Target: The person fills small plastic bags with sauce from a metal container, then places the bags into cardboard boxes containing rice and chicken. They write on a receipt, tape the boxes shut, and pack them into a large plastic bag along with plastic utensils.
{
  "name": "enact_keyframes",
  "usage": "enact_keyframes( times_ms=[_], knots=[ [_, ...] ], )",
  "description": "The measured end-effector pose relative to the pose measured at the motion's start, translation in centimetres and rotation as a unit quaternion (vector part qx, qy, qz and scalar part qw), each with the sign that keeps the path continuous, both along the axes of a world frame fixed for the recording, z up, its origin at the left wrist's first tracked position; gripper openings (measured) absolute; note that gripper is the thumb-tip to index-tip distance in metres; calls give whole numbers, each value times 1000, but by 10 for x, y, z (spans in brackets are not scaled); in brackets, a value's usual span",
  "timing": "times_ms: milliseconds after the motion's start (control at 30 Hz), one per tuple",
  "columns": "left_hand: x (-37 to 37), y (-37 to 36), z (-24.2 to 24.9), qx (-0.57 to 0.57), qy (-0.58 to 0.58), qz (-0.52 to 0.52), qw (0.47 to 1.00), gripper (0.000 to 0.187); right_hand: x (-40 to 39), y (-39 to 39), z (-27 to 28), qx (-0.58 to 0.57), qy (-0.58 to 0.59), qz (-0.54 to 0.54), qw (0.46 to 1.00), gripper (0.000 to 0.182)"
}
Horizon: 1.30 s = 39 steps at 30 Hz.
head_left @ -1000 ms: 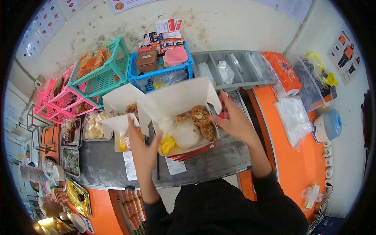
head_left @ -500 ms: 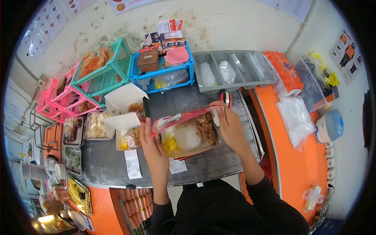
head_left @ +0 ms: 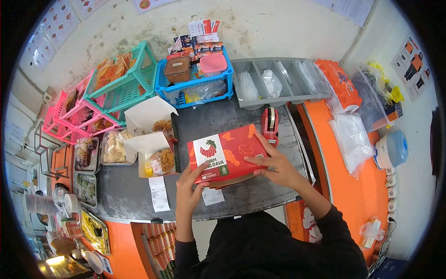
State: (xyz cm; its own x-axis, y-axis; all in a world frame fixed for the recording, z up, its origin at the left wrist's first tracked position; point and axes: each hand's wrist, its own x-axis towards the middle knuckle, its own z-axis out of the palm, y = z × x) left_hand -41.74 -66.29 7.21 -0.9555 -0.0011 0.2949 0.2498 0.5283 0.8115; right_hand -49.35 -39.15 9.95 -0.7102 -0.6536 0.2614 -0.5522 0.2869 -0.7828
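Note:
A red cardboard food box (head_left: 239, 146) with a white printed label sits in front of me, its lid lying down over the top. My left hand (head_left: 188, 190) grips its left front corner, fingertips on the lid. At the right front edge, my right hand (head_left: 276, 167) presses the lid with the fingers and holds the side. What is inside the box is hidden. Left of it stand two white boxes with raised lids; fried chicken (head_left: 162, 162) shows in the nearer one. A red tape dispenser (head_left: 270, 124) stands just behind my right hand.
Two paper receipts (head_left: 159, 194) lie along the front of the dark table (head_left: 125, 193). Behind are a blue basket (head_left: 227, 76), a green rack (head_left: 148, 69) and a grey divided tray (head_left: 251, 103). Plastic bags (head_left: 350, 144) lie on the orange counter at right.
The red lid, raised half a second ago over rice and fried chicken, has come down over the box. Both hands have shifted to its front corners.

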Motion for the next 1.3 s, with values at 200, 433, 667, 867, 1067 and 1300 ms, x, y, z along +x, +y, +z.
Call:
enact_keyframes(
  times_ms=[200,433,667,867,1067,1300],
  knots=[
    [2,15,50,-357,67,-1,932,49,-1,7,1,125,193,6,973,48],
    [-16,38,28,-297,168,-132,931,27,1,12,-38,82,243,42,966,40],
    [-12,58,36,-209,114,-37,971,13,-55,20,-177,-24,-78,-535,841,23],
    [-14,60,32,-170,76,-3,983,14,-50,12,-156,-430,-421,-439,667,18],
    [-14,60,29,-166,74,-3,983,14,-32,10,-214,-325,-244,-518,752,10],
    [-14,66,25,-223,120,21,967,17,62,-24,-72,-252,-39,-469,845,10]
  ],
)
